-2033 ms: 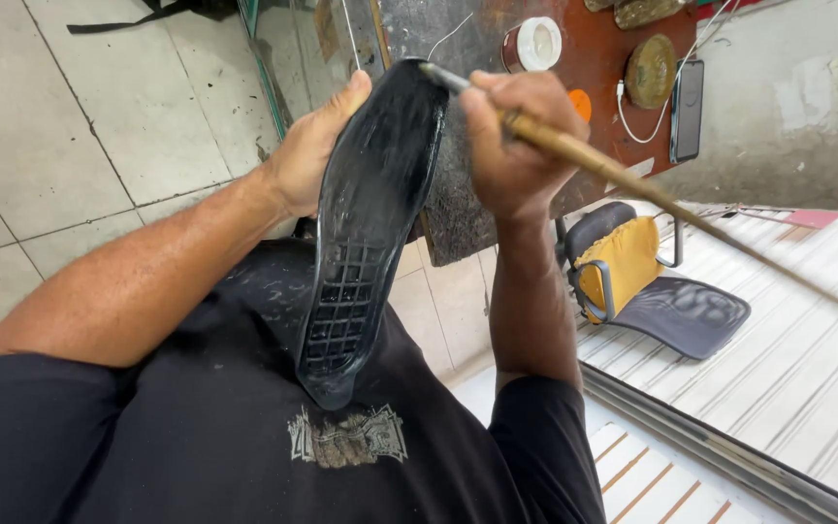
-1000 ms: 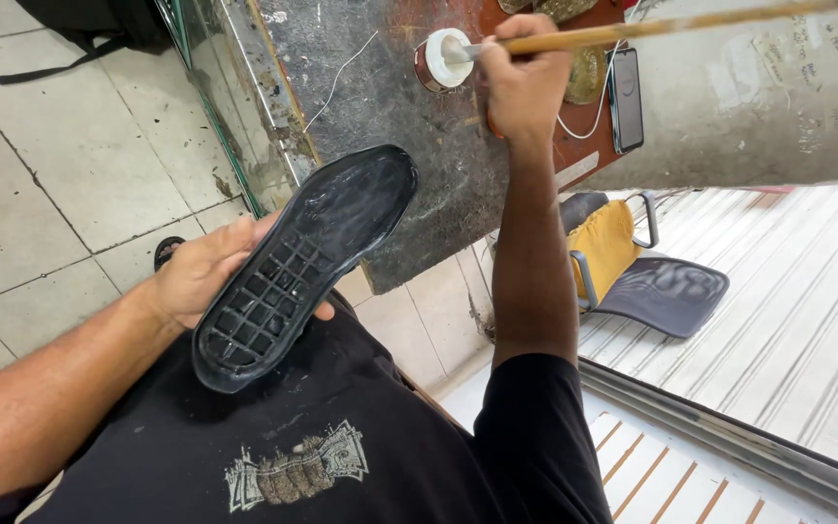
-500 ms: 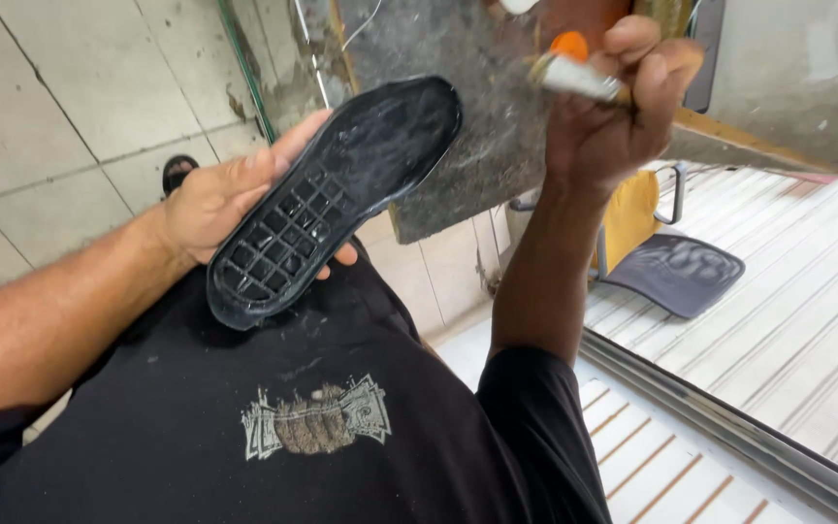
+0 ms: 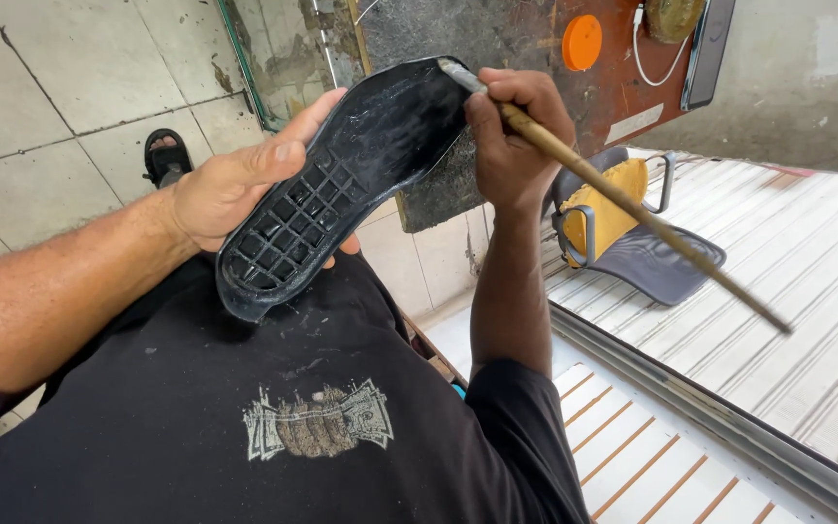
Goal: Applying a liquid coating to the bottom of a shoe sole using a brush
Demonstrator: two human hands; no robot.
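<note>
My left hand (image 4: 235,184) grips a black rubber shoe sole (image 4: 341,175) from underneath, thumb along its left edge, with the inner side and its grid of cells facing up. My right hand (image 4: 516,136) is closed around a long wooden-handled brush (image 4: 632,209). The brush tip touches the toe end of the sole at its upper right rim. The handle sticks out down and to the right. The sole's toe area looks wet and shiny.
A dark worktop (image 4: 497,39) with an orange lid (image 4: 582,41), a phone and a cable lies ahead. A chair with a yellow back (image 4: 623,233) stands on the right. A sandalled foot (image 4: 165,155) rests on the tiled floor. A corrugated metal shutter (image 4: 788,291) lies at right.
My right hand came back from the small white pot on the worktop and brought the brush tip down onto the sole's toe end. My left hand raised the sole slightly.
</note>
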